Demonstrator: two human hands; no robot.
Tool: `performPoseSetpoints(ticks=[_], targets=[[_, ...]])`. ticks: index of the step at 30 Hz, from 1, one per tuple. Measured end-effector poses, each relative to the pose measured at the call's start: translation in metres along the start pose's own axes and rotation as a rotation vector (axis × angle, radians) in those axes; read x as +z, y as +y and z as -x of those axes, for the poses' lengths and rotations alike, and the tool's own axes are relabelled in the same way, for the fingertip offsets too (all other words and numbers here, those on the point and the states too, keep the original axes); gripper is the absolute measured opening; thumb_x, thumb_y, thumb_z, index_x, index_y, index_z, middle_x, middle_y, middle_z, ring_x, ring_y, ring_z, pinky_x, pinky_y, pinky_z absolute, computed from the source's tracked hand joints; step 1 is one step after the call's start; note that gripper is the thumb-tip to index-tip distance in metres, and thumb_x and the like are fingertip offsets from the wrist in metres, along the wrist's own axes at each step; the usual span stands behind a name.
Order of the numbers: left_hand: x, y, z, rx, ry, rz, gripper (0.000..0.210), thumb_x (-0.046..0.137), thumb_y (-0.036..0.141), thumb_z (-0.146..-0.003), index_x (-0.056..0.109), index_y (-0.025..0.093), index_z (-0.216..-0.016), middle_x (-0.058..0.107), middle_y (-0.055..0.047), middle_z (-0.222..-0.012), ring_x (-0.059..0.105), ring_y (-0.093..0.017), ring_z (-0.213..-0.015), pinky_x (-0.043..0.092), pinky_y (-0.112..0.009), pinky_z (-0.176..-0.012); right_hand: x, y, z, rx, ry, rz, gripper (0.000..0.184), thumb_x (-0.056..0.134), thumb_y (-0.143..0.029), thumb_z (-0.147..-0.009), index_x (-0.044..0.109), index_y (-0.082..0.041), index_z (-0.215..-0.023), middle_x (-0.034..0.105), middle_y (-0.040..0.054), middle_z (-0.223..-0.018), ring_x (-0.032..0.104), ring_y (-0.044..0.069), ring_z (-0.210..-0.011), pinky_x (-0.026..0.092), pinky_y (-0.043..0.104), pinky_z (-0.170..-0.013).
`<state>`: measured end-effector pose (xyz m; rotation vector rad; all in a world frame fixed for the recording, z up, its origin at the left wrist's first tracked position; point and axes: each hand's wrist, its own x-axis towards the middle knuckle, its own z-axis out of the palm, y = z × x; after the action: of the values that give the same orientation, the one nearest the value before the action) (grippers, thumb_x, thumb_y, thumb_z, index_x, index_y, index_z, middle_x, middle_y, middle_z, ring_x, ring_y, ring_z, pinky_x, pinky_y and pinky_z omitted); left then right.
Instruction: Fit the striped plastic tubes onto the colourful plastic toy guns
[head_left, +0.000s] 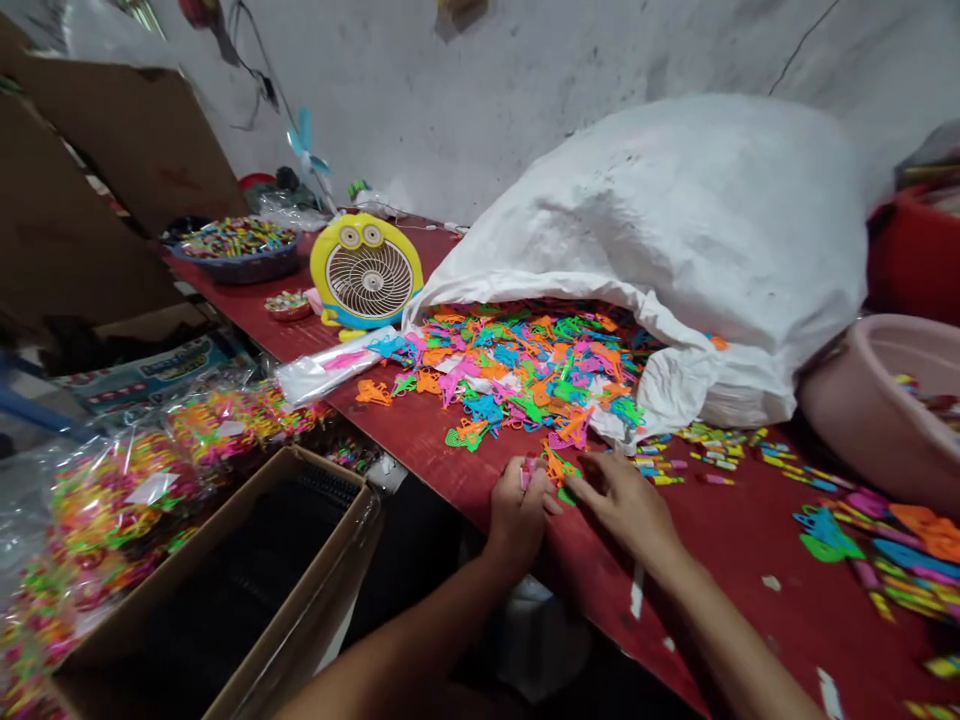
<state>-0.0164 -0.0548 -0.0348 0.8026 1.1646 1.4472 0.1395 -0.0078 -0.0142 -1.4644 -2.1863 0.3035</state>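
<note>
My left hand (517, 512) is at the red table's near edge, fingers curled round a small pink piece (529, 470) whose kind I cannot make out. Just right of it, my right hand (626, 505) reaches in with its thumb and fingers at a green plastic piece (568, 494). An orange plastic piece (556, 466) lies between the two hands. Beyond them, a heap of bright plastic pieces (525, 365) in orange, pink, blue and green spills from the mouth of a big white sack (697, 210).
Small yellow-banded tubes (720, 445) lie on the red table (720, 560) at right, beside a pink tub (855, 380). A yellow fan (373, 275) and a basin of small pieces (240, 265) stand at left. Below are an open carton (300, 600) and filled clear bags (127, 490).
</note>
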Motion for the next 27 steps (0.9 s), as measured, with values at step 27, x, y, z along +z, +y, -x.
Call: performPoseSetpoints(ticks=[27], targets=[[0.037, 0.003, 0.016, -0.084, -0.282, -0.065, 0.021, 0.054, 0.036, -0.089, 0.048, 0.019, -0.078, 0.047, 0.006, -0.052, 0.040, -0.009, -0.045, 0.031, -0.022, -0.049, -0.027, -0.001, 0.061, 0.573, 0.077, -1.079, 0.043, 0.080, -0.044, -0.073, 0.069, -0.018, -0.105, 0.072, 0.0060, -0.095, 0.063, 0.017, -0.079, 0.048, 0.025, -0.072]])
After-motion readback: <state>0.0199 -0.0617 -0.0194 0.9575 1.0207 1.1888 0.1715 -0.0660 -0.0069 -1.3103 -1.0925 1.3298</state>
